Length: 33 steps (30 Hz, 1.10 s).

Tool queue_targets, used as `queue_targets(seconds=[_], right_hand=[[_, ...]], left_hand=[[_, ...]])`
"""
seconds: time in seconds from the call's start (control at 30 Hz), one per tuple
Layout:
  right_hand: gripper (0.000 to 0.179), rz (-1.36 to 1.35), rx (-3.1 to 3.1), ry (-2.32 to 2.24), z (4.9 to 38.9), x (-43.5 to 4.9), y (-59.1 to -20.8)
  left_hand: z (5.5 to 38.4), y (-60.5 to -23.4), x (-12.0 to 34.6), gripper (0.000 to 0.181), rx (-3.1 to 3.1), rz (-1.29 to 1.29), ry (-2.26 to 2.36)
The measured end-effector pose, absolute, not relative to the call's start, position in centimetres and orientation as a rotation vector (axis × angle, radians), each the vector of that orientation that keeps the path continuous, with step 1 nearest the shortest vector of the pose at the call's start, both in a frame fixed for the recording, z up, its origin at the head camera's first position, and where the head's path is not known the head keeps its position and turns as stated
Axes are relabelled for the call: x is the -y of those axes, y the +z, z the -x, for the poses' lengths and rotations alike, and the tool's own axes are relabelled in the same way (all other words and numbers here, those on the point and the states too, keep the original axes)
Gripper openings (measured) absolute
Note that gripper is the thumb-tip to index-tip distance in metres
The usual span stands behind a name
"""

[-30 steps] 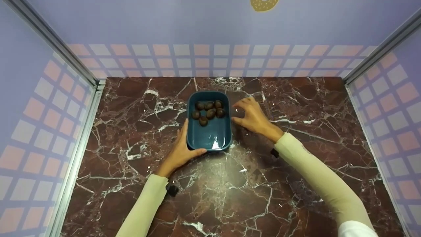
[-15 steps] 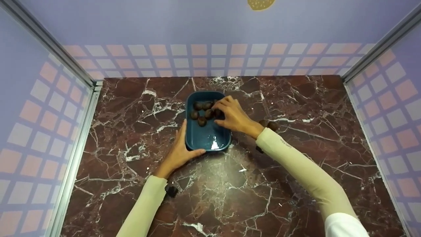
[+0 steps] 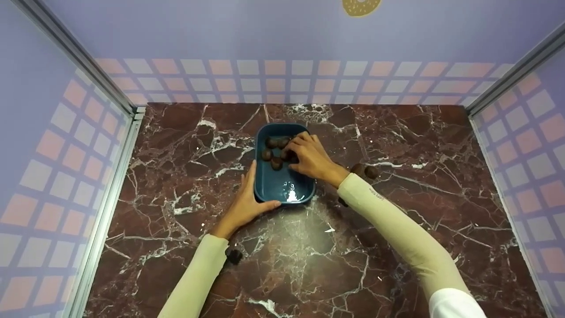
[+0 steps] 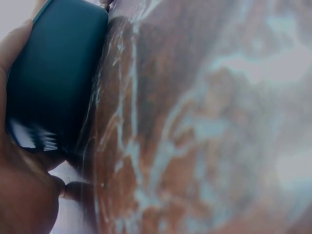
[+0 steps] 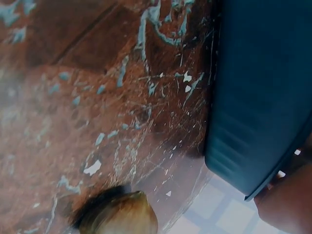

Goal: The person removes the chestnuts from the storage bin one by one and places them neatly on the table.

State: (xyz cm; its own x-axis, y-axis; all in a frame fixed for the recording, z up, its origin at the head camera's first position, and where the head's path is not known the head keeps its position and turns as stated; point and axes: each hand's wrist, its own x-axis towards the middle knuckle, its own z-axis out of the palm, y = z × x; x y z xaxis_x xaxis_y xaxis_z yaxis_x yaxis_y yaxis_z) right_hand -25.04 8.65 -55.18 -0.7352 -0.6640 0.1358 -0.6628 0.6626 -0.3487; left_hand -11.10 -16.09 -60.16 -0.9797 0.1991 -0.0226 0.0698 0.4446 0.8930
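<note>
I judge it partway: two brown balls (image 3: 371, 172) lie on the worktop (image 3: 397, 145), others (image 3: 276, 163) in the blue container (image 3: 273, 185), left hand (image 3: 247, 201) spread against it; whether right hand (image 3: 312, 159) pinches one, I cannot tell.

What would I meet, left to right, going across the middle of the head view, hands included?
Left hand → blue container → right hand → brown rounded items outside the container.
</note>
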Motion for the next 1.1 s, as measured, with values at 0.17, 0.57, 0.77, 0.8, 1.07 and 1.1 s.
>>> queue_targets(seconds=[0.17,0.57,0.77,0.8,1.07,1.1], right_hand=[[0.045,1.110,-2.895,-0.555,25.2,-8.3,-55.4],[0.036,1.111,-2.916,-0.480,24.7,-7.9,-55.5],[0.035,1.125,-2.890,-0.551,23.5,-8.8,-54.6],[0.035,1.128,-2.885,-0.572,23.3,-9.1,-54.4],[0.038,1.133,-2.880,-0.782,21.8,-11.3,-53.0],[0.038,1.136,-2.881,-0.807,21.7,-11.6,-52.9]], left_hand=[[11.1,-60.1,16.0,0.142,-2.558,-0.225,1.575],[11.0,-60.1,16.0,0.144,-2.552,-0.225,1.581],[11.2,-60.2,15.9,0.141,-2.540,-0.281,1.598],[11.2,-60.2,15.9,0.141,-2.540,-0.290,1.601],[11.1,-60.1,16.2,0.142,-2.548,-0.279,1.599],[11.1,-60.1,16.2,0.142,-2.548,-0.273,1.600]])
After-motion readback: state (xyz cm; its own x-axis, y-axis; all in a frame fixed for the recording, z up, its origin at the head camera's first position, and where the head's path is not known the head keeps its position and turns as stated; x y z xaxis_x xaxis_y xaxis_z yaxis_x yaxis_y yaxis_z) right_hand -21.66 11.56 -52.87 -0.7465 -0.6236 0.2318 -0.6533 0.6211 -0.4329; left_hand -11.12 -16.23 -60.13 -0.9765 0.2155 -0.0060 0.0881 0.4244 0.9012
